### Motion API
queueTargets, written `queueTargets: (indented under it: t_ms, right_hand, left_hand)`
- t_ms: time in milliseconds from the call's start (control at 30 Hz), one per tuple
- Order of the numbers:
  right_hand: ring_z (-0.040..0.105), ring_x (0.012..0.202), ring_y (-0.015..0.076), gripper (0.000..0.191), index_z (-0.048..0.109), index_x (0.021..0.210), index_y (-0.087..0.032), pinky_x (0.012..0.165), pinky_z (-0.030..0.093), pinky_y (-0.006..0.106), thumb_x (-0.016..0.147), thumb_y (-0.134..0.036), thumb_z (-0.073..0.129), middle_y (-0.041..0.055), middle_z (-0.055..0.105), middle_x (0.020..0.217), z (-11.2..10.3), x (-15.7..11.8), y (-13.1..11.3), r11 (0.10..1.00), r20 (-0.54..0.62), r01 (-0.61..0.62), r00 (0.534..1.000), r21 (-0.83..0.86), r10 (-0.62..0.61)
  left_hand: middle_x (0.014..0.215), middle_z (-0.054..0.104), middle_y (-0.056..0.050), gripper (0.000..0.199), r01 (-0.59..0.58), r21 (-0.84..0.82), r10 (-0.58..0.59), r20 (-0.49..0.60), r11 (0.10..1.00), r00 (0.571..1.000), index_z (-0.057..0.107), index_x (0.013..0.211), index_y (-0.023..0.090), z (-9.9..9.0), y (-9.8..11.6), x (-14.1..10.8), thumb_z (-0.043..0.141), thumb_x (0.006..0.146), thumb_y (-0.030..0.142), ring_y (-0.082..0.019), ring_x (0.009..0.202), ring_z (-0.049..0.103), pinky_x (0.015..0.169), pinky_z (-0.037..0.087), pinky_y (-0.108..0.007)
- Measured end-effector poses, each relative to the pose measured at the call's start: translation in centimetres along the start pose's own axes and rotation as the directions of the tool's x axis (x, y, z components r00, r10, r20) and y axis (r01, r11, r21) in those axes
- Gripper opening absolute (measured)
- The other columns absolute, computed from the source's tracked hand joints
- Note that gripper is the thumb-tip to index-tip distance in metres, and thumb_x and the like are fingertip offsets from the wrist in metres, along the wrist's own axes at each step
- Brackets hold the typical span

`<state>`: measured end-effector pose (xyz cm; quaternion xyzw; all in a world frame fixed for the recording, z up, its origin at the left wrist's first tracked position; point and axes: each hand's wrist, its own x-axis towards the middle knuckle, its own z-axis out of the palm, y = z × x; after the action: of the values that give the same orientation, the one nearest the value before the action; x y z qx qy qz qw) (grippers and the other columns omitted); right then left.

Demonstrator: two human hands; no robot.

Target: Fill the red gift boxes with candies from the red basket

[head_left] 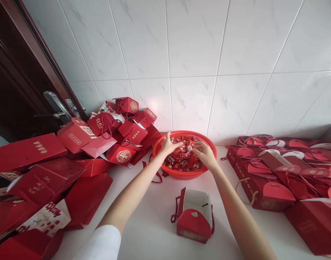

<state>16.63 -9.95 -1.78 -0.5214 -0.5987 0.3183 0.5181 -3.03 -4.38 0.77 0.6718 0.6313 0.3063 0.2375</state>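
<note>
At the bottom of the frame, a white sleeve (103, 242) covered the top of the left arm. Just right of the bottom middle, one open red box (194, 229) sat on the white surface (143, 206). Its flaps were up, a red string hung at each side, and its pale inside showed with a little dark mark.

At the lower right, red boxes (274, 191) stood close together in rows, many with their round flaps bent over. At the left, more red boxes (43, 180) lay in a messy heap, some tipped and some on top of others. Things looked partway along: the right ones seemed set in order, the heap seemed left to sort, and the near box was not shut.

Farther up, in the middle, a round red basket (183, 176) held lots of wrapped candy (181, 164). The left hand (169, 146) reached over its left side, thumb up and fingers spread out. The right hand (205, 153) was over the right side, fingers bent in near a small red and white packet (189, 148). I could not tell if they pinched it.

Behind stood a pale tiled wall (192, 43), with a dark door (16, 72) at the upper left.
</note>
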Motion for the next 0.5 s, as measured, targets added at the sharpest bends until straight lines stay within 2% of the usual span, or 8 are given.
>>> queueTargets:
  t_ms: [100,167,233,300,333,400,433,500]
  right_hand:
    - [0.067,0.073,0.0208,0.022,0.062,0.097,-0.024,0.069,0.056,0.038,0.077,-0.033,0.062,0.0045,0.071,0.088,0.0,0.1,0.0,1.0,-0.006,-0.005,1.0,0.007,0.005]
    - [0.067,0.072,0.0206,0.021,0.062,0.095,-0.023,0.069,0.057,0.038,0.077,-0.034,0.063,0.0047,0.071,0.087,0.0,0.1,0.0,1.0,-0.011,-0.004,1.0,0.025,0.004]
    - [0.067,0.071,0.0204,0.021,0.062,0.094,-0.023,0.07,0.057,0.038,0.076,-0.034,0.063,0.0045,0.071,0.087,0.0,0.0,0.0,0.999,-0.017,-0.002,1.0,0.038,0.002]
    - [0.067,0.071,0.0206,0.021,0.062,0.094,-0.023,0.071,0.058,0.039,0.075,-0.033,0.063,0.0041,0.072,0.087,-0.1,0.0,0.0,0.999,-0.017,0.003,1.0,0.045,-0.002]
    - [0.068,0.072,0.0209,0.021,0.063,0.094,-0.023,0.071,0.058,0.039,0.075,-0.033,0.063,0.0041,0.072,0.087,-0.1,0.0,0.0,0.999,-0.018,0.006,1.0,0.047,-0.005]
    - [0.068,0.073,0.0215,0.021,0.064,0.092,-0.023,0.071,0.058,0.039,0.074,-0.033,0.064,0.0042,0.073,0.087,-0.2,0.0,0.0,0.999,-0.028,0.013,1.0,0.05,-0.011]
    - [0.069,0.073,0.0216,0.02,0.064,0.091,-0.023,0.07,0.058,0.039,0.074,-0.033,0.064,0.0043,0.073,0.087,-0.2,0.0,0.0,0.998,-0.037,0.016,0.999,0.055,-0.014]
    - [0.069,0.073,0.0217,0.019,0.065,0.089,-0.023,0.069,0.058,0.038,0.073,-0.032,0.066,0.0042,0.073,0.086,-0.2,0.0,0.0,0.998,-0.048,0.023,0.999,0.066,-0.02]
  left_hand:
    - [0.152,0.046,-0.018,0.069,-0.096,0.053,0.098,-0.035,0.994,0.995,0.045,0.142,0.02,0.0,0.1,0.0,0.075,0.081,0.032,-0.031,0.141,0.045,0.111,0.04,-0.039]
    - [0.141,0.057,-0.015,0.046,-0.195,0.062,0.197,-0.037,0.979,0.98,0.058,0.129,0.019,0.1,0.2,0.0,0.067,0.084,0.023,-0.028,0.132,0.054,0.108,0.043,-0.037]
    - [0.124,0.069,-0.01,0.027,-0.293,0.051,0.292,0.037,0.955,0.956,0.067,0.112,0.018,0.1,0.3,-0.2,0.059,0.087,0.017,-0.022,0.117,0.064,0.101,0.047,-0.032]
    - [0.104,0.075,-0.005,0.018,-0.42,0.066,0.388,0.278,0.905,0.879,0.072,0.096,0.019,0.1,0.6,-0.5,0.058,0.084,0.015,-0.02,0.101,0.069,0.092,0.051,-0.028]
    - [0.095,0.076,-0.004,0.015,-0.485,0.09,0.403,0.439,0.87,0.803,0.072,0.091,0.02,0.1,0.8,-0.7,0.061,0.082,0.018,-0.02,0.094,0.07,0.087,0.052,-0.028]
    - [0.088,0.075,-0.004,0.019,-0.583,0.172,0.322,0.694,0.794,0.644,0.073,0.093,0.02,0.3,1.2,-1.1,0.069,0.075,0.027,-0.023,0.084,0.07,0.077,0.052,-0.03]
    - [0.09,0.075,-0.004,0.031,-0.602,0.229,0.254,0.751,0.765,0.609,0.072,0.101,0.021,0.5,1.4,-1.3,0.072,0.072,0.031,-0.025,0.083,0.07,0.074,0.051,-0.031]
    - [0.101,0.074,-0.008,0.058,-0.615,0.335,0.164,0.774,0.714,0.612,0.066,0.121,0.022,1.3,1.9,-1.5,0.076,0.067,0.037,-0.029,0.088,0.069,0.072,0.05,-0.032]
